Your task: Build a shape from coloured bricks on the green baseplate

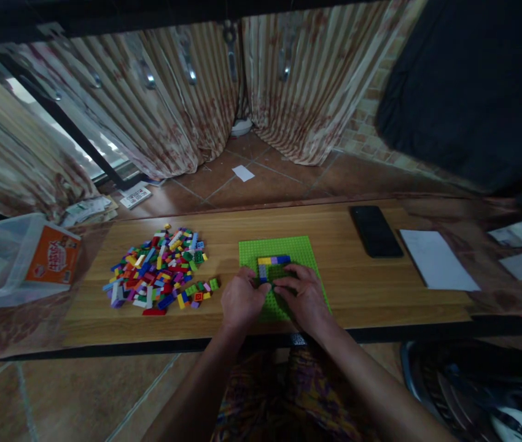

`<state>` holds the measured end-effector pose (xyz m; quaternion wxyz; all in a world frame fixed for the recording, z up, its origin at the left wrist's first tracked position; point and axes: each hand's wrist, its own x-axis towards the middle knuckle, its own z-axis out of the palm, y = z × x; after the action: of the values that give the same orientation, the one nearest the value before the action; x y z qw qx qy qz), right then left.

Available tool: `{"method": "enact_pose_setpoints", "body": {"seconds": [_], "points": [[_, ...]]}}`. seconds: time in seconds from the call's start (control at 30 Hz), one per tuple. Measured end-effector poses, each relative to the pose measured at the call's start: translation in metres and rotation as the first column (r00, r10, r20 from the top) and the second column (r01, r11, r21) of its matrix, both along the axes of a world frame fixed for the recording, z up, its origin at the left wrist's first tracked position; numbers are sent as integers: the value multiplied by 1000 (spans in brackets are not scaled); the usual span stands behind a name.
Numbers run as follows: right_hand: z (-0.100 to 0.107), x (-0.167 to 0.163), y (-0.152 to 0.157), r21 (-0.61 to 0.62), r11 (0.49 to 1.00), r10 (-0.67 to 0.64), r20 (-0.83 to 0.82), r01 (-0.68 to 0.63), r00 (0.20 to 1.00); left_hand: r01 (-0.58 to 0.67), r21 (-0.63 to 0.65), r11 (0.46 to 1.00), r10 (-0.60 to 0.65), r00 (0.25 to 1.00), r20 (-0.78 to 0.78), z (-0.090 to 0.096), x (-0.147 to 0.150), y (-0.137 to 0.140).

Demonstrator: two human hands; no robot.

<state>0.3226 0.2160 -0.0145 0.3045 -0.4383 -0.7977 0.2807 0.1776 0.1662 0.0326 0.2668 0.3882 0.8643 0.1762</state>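
Observation:
A green studded baseplate (298, 247) lies on the wooden board in front of me. On it, a toy brick row (280, 260) in yellow, purple and blue meets a shorter grey and blue brick row (262, 270) at a corner. My left hand (241, 299) is at the plate's left side, fingers curled against the shorter row and thumb at its near end. My right hand (306, 299) reaches over the plate from the right. Its index finger points toward the longer row, while another finger and the thumb come close together near my left thumb. Anything between them is hidden.
A heap of mixed toy bricks (159, 267) spreads to the left of the baseplate. Beyond it stands a clear plastic box (7, 258) with an orange label. On the right lie a black phone (376, 231) and white paper (438, 259). Striped curtains (187, 104) hang behind.

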Motion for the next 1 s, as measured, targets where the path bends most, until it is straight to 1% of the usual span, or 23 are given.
{"method": "enact_pose_setpoints", "body": {"seconds": [0.17, 0.3, 0.4, 0.53, 0.63, 0.83, 1.0], "points": [[0, 1, 3, 19, 999, 34, 59, -35, 998, 54, -54, 997, -55, 998, -11, 1, -2, 4], [2, 2, 4, 59, 995, 70, 87, -75, 994, 59, -46, 997, -60, 998, -9, -1, -4, 3], [1, 3, 6, 88, 991, 91, 82, -98, 992, 67, 14, 998, -67, 997, 33, -5, -10, 4], [0, 4, 9, 113, 987, 112, 56, -117, 992, 117, 135, 984, -131, 986, 102, -10, -20, 3], [1, 5, 9, 110, 988, 107, 57, -113, 993, 136, 185, 973, -160, 980, 119, -12, -24, -1], [6, 6, 9, 100, 987, 122, 78, -130, 989, 127, 233, 964, -164, 976, 144, -17, -23, -8], [6, 8, 10, 114, 982, 142, 84, -151, 986, 107, 230, 967, -146, 977, 158, -19, -23, -8]]}}
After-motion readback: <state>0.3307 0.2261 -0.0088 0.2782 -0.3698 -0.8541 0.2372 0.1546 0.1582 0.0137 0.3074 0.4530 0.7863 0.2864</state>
